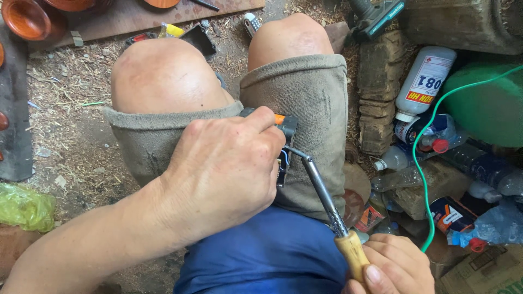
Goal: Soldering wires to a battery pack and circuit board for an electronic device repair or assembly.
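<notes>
My left hand (226,169) is closed over a small dark device (287,126) with an orange part and thin wires, pressed between my knees. In my right hand (395,267), at the bottom right, is a soldering iron (321,188) held by its wooden handle. Its metal shaft slants up and left. The bent tip touches the device near the blue wire, just beside my left fingers. A green cord (422,163) curves up from near my right hand. Most of the device is hidden under my left hand.
I sit on a sawdust-strewn floor (65,98). A white bottle (425,81), plastic bottles, cans and a green round object (490,109) crowd the right. A power tool (376,16) lies top right. Reddish wooden bowls (24,19) sit on a board at top left.
</notes>
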